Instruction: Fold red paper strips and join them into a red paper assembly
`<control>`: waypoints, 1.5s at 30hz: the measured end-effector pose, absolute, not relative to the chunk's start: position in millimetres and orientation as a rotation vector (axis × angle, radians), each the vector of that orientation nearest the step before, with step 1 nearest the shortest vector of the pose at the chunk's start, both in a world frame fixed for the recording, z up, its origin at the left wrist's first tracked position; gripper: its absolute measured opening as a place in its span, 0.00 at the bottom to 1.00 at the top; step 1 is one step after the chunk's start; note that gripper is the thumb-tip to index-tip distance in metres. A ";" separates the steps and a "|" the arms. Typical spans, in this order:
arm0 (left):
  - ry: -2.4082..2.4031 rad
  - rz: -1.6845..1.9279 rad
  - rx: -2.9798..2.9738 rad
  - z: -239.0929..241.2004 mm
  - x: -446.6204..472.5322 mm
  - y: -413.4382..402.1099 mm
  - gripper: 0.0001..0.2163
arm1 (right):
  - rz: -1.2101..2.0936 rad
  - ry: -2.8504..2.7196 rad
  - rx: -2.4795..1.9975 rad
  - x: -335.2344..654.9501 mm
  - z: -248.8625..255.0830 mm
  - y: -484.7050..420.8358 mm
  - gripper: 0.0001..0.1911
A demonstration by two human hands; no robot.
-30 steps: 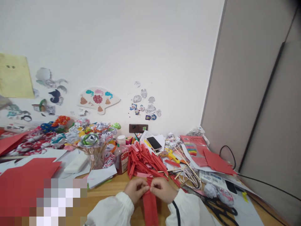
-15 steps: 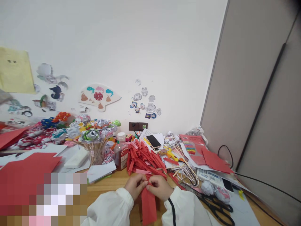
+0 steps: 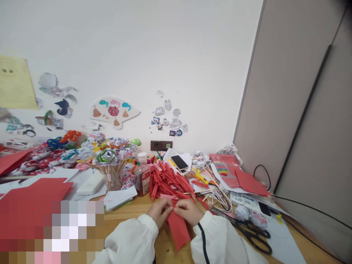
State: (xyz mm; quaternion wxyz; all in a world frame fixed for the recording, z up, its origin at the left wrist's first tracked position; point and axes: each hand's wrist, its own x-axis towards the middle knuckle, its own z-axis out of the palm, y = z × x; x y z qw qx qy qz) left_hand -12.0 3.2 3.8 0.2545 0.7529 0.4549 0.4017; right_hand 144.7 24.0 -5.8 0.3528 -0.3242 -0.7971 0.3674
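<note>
Red strip newly aslant in pinched grips

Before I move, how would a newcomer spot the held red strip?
Find the wooden desk, then the two white sleeves low in view. Between them, the left grip and right grip pinch the red strip near its far end. It is broader than the narrow red pieces heaped beyond.

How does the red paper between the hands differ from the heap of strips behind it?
The red paper is one broad piece; the heap is many narrow strips. The left hand and right hand pinch the red paper near its far end, while the heap lies loose on the table. Both are mainly red.
</note>
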 end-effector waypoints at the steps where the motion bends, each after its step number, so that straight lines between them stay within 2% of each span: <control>1: 1.245 1.128 1.969 4.1 -12.6 4.2 0.09 | 0.981 -2.041 -0.848 146.0 -5.6 24.9 0.14; 7: 1.187 1.428 1.325 5.0 -22.7 19.4 0.12 | 1.273 -1.769 -0.789 154.1 2.2 32.2 0.14; 11: 1.054 1.430 1.102 1.9 -20.5 22.0 0.17 | 1.363 -1.595 -0.786 152.1 -1.5 37.1 0.16; 17: 1.049 1.296 1.440 0.2 -8.2 9.3 0.13 | 1.143 -1.694 -0.883 150.4 -10.5 37.3 0.08; 22: 1.045 1.065 1.692 -2.0 -7.2 6.0 0.10 | 1.062 -1.823 -0.924 147.5 -8.3 27.9 0.09; 29: 1.026 1.249 1.544 -12.0 -4.0 13.2 0.10 | 1.489 -1.598 -0.733 149.8 3.8 27.4 0.17; 36: 1.280 1.232 1.879 -11.3 -6.3 7.8 0.06 | 1.449 -1.630 -0.821 144.4 -3.7 25.6 0.17; 45: 1.422 1.172 2.101 -5.8 -5.3 3.4 0.08 | 1.457 -1.538 -0.927 140.0 -8.1 25.9 0.17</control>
